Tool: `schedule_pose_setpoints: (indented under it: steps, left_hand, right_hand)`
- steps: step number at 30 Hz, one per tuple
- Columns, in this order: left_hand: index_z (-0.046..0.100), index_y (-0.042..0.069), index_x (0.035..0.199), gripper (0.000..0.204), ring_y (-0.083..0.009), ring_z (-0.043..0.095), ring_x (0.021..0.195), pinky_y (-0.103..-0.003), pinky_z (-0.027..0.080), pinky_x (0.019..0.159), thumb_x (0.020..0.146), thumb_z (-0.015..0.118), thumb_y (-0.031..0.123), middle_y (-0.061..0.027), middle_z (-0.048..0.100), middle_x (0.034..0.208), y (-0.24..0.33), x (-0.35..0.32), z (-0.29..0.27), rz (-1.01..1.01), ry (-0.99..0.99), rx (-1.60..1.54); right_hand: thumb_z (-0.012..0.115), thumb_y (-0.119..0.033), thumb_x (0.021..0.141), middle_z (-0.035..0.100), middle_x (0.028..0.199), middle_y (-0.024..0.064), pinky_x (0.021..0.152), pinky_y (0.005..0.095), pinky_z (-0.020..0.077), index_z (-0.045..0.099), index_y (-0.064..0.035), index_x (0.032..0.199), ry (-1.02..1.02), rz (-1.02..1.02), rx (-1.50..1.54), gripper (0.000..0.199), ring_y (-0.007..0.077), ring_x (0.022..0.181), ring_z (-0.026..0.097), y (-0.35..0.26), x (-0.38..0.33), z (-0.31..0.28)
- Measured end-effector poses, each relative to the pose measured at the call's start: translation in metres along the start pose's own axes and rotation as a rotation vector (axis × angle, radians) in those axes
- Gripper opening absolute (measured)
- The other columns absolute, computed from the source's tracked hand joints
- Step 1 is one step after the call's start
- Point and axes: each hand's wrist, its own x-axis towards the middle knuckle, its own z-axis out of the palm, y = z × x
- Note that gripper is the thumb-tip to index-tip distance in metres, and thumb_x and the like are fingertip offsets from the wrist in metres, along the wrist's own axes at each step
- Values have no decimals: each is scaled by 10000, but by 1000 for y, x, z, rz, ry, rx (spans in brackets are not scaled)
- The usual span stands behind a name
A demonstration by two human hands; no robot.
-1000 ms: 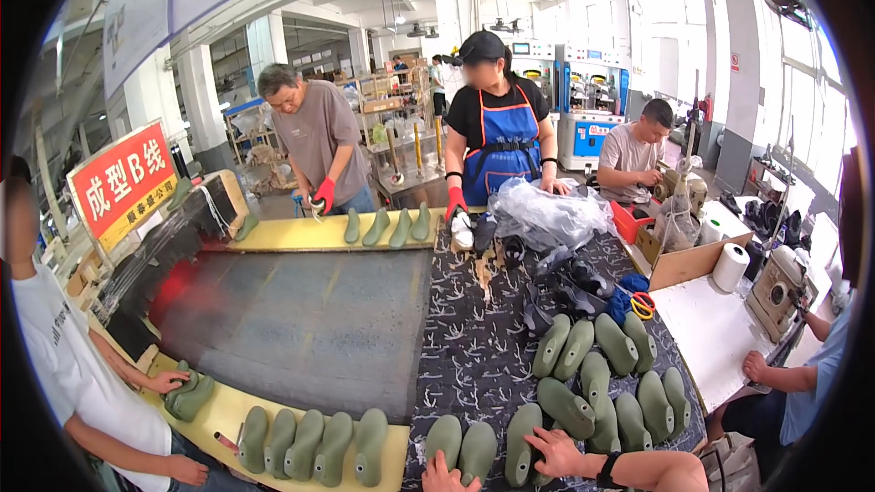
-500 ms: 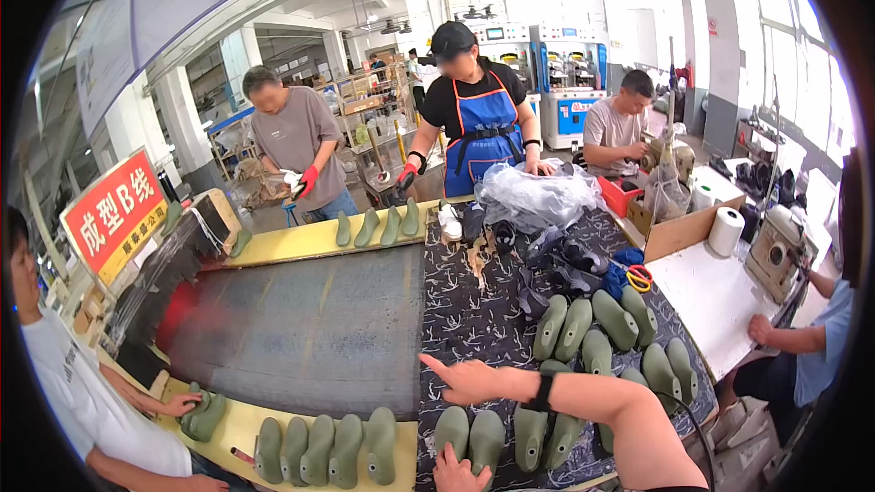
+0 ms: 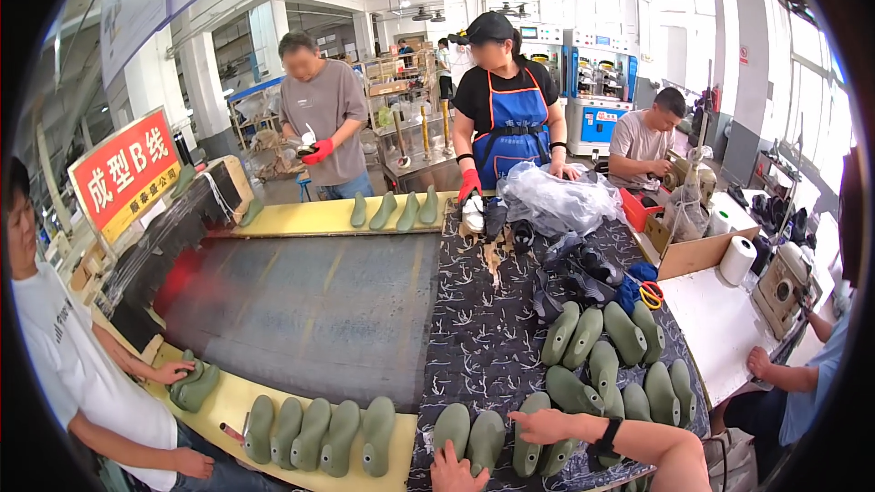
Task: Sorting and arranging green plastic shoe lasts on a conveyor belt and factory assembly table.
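The right hand (image 3: 544, 425) reaches in from the right along the near edge of the table (image 3: 474, 346), its forearm with a dark wristband lying across the patterned black cloth. Its fingers are spread and lie flat on top of an olive-green shoe last (image 3: 527, 437) that stands in the near row; they do not look closed around it. The left hand (image 3: 458, 471) comes up from the lower edge, only its upper part in view, fingers loosely apart, just below a pair of green lasts (image 3: 469, 428) that stand side by side, and seemingly just short of touching them.

To do this well, I judge that the right hand should wrap round the last's narrow upper part rather than press on its top, since the lasts stand close together and a sideways push could tip the neighbours. Lifting it straight up before moving it away would keep the row in order.

The touched last sits directly under the right palm, to the right of the pair by the left hand. More lasts (image 3: 620, 355) stand in a cluster farther off and to the right, well apart from both hands.
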Motion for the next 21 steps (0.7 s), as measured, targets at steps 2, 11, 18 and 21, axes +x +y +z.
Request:
schedule_pose_setpoints:
  steps: [2,11,18,21]
  left_hand:
    - [642,-41,1080,594,-498,327,1256,-562,380,961,760,640,460,-300,307,1418,1,2,0,5,-26,2]
    - [644,-56,1040,562,-514,368,1210,-554,409,937,758,650,429,-329,315,1396,4,1,2,53,26,-30]
    - [640,-78,1046,579,-516,393,1193,-556,431,913,759,654,424,-334,346,1375,3,-6,-2,37,87,-47]
    - [647,-68,1043,574,-516,392,1197,-562,431,913,761,650,432,-333,352,1372,-1,-3,0,42,85,-42]
  right_hand:
    - [550,-279,853,660,916,237,758,505,500,207,-59,1446,15,33,87,720,424,870,637,2,-4,-2]
    - [591,-115,825,682,749,152,558,311,527,-2,108,1421,472,133,490,870,216,657,678,8,92,-119]
    - [519,-259,843,662,779,203,687,485,524,532,-48,1069,266,28,-56,309,403,736,653,-33,75,-79]
    - [531,-332,861,660,967,187,725,489,514,491,-109,1256,62,-117,-302,455,373,874,648,0,50,-11]
